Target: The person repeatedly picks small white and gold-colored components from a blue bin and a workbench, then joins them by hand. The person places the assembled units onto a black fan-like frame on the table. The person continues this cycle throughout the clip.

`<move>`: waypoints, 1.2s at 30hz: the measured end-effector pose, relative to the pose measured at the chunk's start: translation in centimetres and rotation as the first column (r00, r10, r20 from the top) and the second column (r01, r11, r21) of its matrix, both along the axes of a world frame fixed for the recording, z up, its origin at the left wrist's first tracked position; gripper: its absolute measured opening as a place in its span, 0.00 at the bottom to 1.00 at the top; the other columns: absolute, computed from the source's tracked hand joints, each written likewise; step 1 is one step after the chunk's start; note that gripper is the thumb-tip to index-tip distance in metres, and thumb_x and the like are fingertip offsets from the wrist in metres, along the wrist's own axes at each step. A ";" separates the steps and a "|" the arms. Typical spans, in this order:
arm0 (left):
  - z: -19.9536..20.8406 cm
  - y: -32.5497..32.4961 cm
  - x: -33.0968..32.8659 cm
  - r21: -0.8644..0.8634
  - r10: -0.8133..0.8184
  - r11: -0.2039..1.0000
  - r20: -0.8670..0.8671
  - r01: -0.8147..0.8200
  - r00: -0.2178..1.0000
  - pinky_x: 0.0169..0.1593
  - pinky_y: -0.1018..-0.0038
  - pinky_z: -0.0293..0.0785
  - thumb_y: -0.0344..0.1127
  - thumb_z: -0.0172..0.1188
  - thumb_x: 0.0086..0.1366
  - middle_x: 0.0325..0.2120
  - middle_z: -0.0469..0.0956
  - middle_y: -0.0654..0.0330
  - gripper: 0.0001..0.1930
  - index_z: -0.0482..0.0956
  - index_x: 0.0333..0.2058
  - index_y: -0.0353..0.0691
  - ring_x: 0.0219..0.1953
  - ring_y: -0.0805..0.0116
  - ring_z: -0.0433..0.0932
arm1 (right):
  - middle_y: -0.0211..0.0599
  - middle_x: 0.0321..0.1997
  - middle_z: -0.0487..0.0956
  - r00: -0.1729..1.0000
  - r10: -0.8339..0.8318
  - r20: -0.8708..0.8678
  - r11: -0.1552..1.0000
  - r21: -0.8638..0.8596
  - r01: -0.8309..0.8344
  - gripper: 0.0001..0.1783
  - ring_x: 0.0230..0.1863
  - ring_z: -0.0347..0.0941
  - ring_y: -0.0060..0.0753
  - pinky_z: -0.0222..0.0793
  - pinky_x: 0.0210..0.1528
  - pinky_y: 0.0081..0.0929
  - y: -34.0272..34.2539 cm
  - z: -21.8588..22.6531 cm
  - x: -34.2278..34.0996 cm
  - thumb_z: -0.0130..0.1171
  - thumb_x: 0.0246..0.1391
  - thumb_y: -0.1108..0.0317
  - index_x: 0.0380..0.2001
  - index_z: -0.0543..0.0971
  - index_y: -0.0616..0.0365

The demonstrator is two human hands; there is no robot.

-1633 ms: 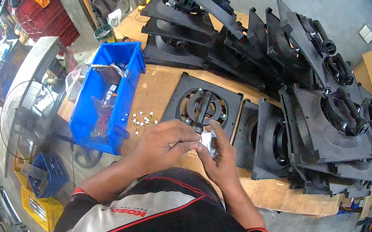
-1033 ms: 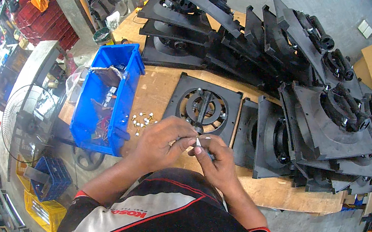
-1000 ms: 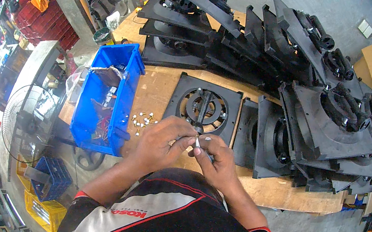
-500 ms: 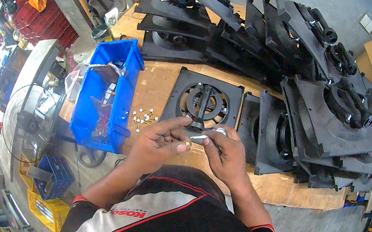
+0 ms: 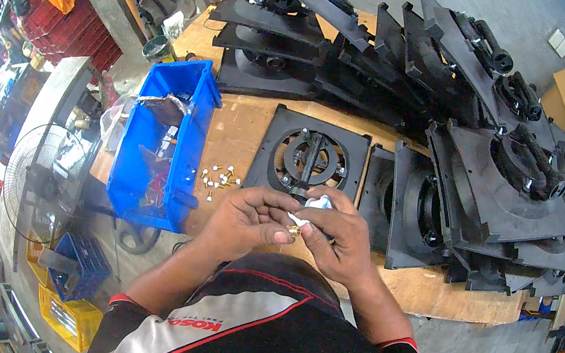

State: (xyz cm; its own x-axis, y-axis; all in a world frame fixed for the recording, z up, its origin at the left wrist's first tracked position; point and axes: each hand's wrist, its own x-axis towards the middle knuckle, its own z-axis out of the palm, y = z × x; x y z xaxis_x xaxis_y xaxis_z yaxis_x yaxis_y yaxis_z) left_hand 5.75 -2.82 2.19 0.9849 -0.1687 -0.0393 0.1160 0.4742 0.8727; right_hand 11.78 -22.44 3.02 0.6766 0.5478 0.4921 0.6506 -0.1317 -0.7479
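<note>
Close in front of my body, my left hand [image 5: 242, 224] pinches a small brass fitting [image 5: 294, 231] between thumb and fingers. My right hand [image 5: 340, 244] is closed around a soft white tube [image 5: 321, 202], whose narrow white tip points at the fitting. Tip and fitting are very near each other; whether they touch I cannot tell. Just beyond my hands a black square burner plate [image 5: 352, 160] lies flat, a round ring and a central pipe in its middle. My fingers cover its near edge. Several small brass pieces with white ends [image 5: 220, 178] lie loose left of the plate.
A blue bin [image 5: 194, 139] with small parts stands on the wooden table [image 5: 240, 118] at left. Stacks of black burner plates [image 5: 513, 181] fill the right and the back [image 5: 262, 72]. Left of the table are a standing fan [image 5: 46, 182] and yellow crates [image 5: 68, 320].
My left hand has moved right with the brass fitting, bringing it to the white tube's tip. My right hand has shifted slightly nearer to my body.
</note>
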 end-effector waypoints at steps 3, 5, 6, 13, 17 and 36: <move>0.0 0.1 0.0 0.098 -0.031 0.995 -0.001 0.031 1.000 0.44 0.75 0.81 0.21 0.72 0.53 0.39 0.80 0.58 0.27 0.74 0.52 0.33 0.40 0.72 0.81 | 0.40 0.31 0.81 0.999 -0.030 -0.045 0.999 0.022 0.031 0.10 0.51 0.76 0.49 0.71 0.49 0.40 -0.1 0.3 -0.3 0.65 0.54 0.67 0.39 0.85 0.57; -0.5 0.3 0.0 0.066 -0.087 0.994 -0.016 0.088 0.996 0.44 0.75 0.81 0.23 0.73 0.53 0.38 0.80 0.58 0.27 0.73 0.51 0.33 0.40 0.71 0.81 | 0.37 0.29 0.80 1.000 0.010 0.023 1.000 -0.006 -0.010 0.11 0.50 0.76 0.51 0.72 0.49 0.42 -0.4 0.4 -0.1 0.65 0.53 0.65 0.40 0.85 0.53; -0.9 0.5 0.0 -0.004 -0.126 0.992 -0.032 0.126 0.991 0.43 0.75 0.82 0.24 0.74 0.53 0.38 0.79 0.58 0.26 0.73 0.50 0.34 0.39 0.71 0.81 | 0.37 0.29 0.79 0.992 0.058 0.112 0.997 -0.051 -0.052 0.12 0.50 0.75 0.53 0.72 0.49 0.44 -0.7 0.5 0.5 0.66 0.53 0.64 0.41 0.85 0.50; -1.2 0.8 0.7 -0.269 -0.285 0.920 0.036 0.284 0.958 0.34 0.73 0.83 0.34 0.75 0.56 0.34 0.78 0.60 0.20 0.71 0.39 0.40 0.33 0.70 0.83 | 0.35 0.27 0.76 0.911 0.261 0.320 0.936 -0.315 -0.157 0.21 0.52 0.73 0.57 0.73 0.49 0.51 -0.8 4.8 1.6 0.69 0.45 0.65 0.46 0.83 0.35; -2.0 1.1 0.6 -0.253 -0.233 0.939 0.028 0.233 0.972 0.33 0.72 0.84 0.37 0.73 0.58 0.31 0.78 0.62 0.17 0.73 0.39 0.40 0.29 0.70 0.82 | 0.36 0.26 0.75 0.923 0.256 0.286 0.943 -0.284 -0.174 0.23 0.53 0.73 0.58 0.72 0.50 0.50 -0.6 4.1 1.8 0.69 0.44 0.67 0.47 0.83 0.36; -1.2 -1.2 -1.6 -0.202 -0.055 0.979 -0.058 0.043 0.997 0.37 0.74 0.82 0.40 0.67 0.65 0.33 0.79 0.61 0.14 0.74 0.41 0.41 0.32 0.69 0.83 | 0.41 0.27 0.84 0.953 0.286 -0.102 0.953 0.130 -0.272 0.16 0.53 0.74 0.50 0.64 0.58 0.49 -0.3 0.3 0.4 0.66 0.55 0.60 0.41 0.85 0.60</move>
